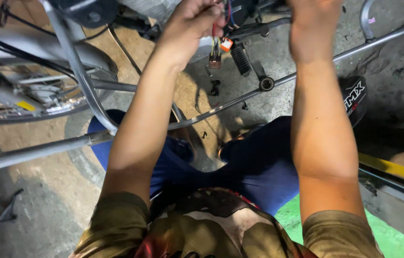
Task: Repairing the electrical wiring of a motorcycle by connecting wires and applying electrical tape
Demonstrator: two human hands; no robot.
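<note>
1. Wiring first: a small bundle of coloured wires (218, 44) hangs from the underside of a motorcycle at the top of the view, ending in an orange connector (226, 45) and a brownish relay-like block (215, 59) dangling just below it.
2. The left hand (190, 24) is closed round the top of that bundle, fingers curled tight, pinching the wires where they leave the bike.
3. The right hand (314, 21) reaches up just beside it; its fingers run off the top edge, so whether it grips anything cannot be told.
4. Near the connectors, a ribbed black footpeg (240, 59) juts down, and a thin steel rod (240, 98) crosses behind both forearms.
5. Further left, a chromed wheel rim (30, 107) and grey frame tubing (44, 149); below, stained concrete floor (34, 205).
6. Risk as it looks: pulling on the wires rather than the plug bodies could tear a lead out of the orange connector, and the dangling block could swing against the footpeg.
</note>
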